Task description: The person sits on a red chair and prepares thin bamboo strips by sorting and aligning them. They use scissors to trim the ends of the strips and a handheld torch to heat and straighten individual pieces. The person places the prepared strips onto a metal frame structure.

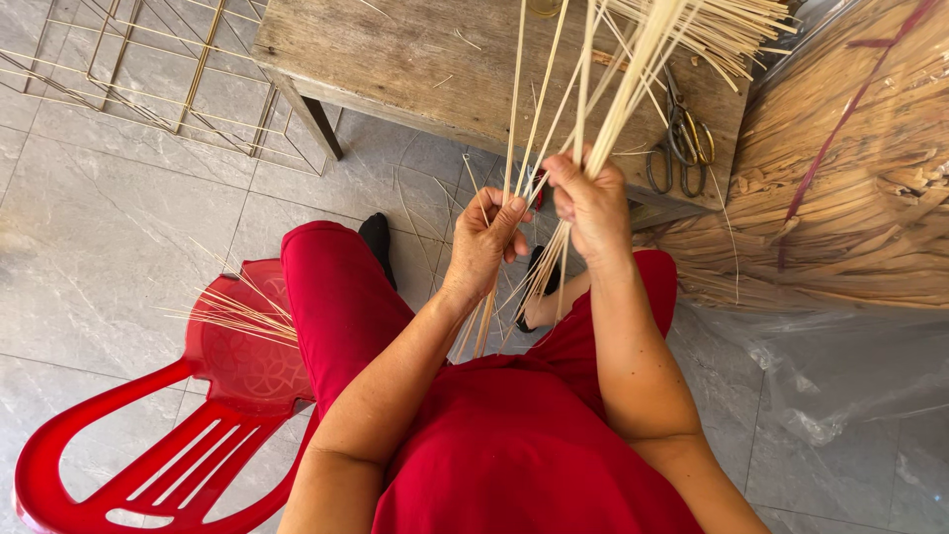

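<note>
Bundles first: one huge sheaf of flat, dry straw-coloured strips [850, 168] on the right, tied with a dark red band. One rough grey wooden tabletop [415, 59] carries one pair of metal scissors [682, 143]. One glossy red plastic chair [188, 425] holds a small loose fan of sticks [237, 314]. Two hands work above the lap: left hand [484, 242] curled tight around a few thin bamboo sticks [583, 89], right hand [591, 203] pinching a thicker cluster upright.
</note>
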Available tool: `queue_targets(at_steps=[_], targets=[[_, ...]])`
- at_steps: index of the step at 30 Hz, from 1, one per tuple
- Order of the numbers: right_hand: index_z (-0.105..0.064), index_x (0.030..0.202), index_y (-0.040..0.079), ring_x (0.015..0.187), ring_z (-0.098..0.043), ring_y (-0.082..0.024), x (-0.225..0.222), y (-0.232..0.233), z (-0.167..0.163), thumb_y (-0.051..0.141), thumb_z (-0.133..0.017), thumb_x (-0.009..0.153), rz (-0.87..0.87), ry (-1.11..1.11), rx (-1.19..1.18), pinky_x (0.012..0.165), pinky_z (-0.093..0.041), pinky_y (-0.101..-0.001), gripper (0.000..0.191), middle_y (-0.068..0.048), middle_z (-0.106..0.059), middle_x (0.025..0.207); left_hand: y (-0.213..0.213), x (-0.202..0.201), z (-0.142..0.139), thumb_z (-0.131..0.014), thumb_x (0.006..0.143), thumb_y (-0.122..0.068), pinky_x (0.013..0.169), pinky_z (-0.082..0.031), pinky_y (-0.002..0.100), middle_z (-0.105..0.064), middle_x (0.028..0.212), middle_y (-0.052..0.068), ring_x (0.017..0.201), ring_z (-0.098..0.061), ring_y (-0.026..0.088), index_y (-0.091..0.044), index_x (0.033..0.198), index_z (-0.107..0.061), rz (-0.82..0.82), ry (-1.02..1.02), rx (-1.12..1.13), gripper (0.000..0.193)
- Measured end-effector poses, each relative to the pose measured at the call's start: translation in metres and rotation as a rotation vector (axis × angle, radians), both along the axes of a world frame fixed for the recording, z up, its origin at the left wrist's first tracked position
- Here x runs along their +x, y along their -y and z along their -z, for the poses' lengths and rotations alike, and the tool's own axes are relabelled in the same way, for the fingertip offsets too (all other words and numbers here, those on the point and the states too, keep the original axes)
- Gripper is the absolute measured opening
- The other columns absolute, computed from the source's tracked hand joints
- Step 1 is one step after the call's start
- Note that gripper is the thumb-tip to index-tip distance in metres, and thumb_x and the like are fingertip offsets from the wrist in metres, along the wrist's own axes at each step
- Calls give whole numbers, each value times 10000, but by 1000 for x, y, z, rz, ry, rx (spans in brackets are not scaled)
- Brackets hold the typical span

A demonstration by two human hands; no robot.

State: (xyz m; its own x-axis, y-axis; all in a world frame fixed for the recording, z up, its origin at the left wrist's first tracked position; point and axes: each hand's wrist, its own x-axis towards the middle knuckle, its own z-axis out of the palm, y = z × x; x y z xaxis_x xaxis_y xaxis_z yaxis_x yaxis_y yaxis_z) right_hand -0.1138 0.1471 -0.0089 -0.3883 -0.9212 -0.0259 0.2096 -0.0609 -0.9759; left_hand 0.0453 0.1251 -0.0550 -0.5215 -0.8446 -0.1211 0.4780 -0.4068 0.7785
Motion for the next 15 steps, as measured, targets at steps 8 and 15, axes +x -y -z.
queue_targets(at_steps=[8, 15], targets=[[-638, 925, 97, 707, -610, -121, -49, -10, -36, 236, -644, 1072, 168, 53, -278, 536, -467, -250, 203, -65, -669, 861, 9, 2, 28, -613, 1006, -230, 378, -407, 199, -705, 803, 39, 468, -590, 84, -89, 970, -573, 0, 112, 13, 151], [-614, 1014, 88, 747, -685, -248, -93, -39, -70, 297, -609, 1137, 341, 123, -459, 732, -621, -421, 242, -112, -646, 849, 31, 17, 51, -626, 1061, -214, 401, -371, 209, -631, 754, 20, 480, -458, 49, -75, 989, -576, -230, 219, -117, 165]])
